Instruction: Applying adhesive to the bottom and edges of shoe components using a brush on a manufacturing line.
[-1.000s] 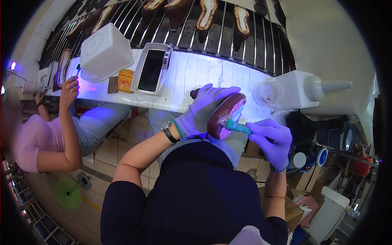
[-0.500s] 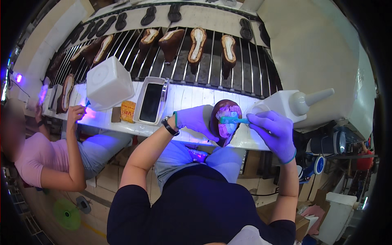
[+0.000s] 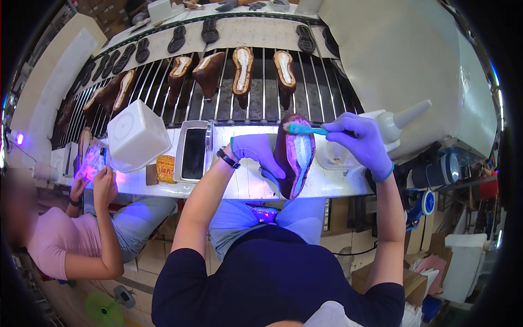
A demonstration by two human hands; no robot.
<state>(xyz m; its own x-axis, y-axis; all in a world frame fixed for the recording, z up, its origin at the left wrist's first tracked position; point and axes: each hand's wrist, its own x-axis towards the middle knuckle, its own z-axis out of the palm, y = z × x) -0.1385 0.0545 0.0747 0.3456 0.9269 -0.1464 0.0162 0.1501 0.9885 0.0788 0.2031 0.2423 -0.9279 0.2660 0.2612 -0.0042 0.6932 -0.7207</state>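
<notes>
In a purplish glove, my left hand grips the side of a brown shoe upper, its underside facing up. That underside has a pale strip down the middle and a brown margin, all lit violet. My right hand, also gloved, closes round the handle of a teal brush much like a toothbrush. The bristle end rests at the far end of the underside, by its edge. A white squeeze bottle with a long nozzle lies just beyond my right hand, beside a clear shallow dish.
Several upturned shoe uppers lie on a roller conveyor, with black soles on the ledge behind. A white container, a tray and a yellow packet stand left. A co-worker sits further left, a brush raised.
The shoe upper has tipped so its underside shows lengthwise. The brush has moved from its middle to the far end. At the left, the co-worker's hands have come together.
</notes>
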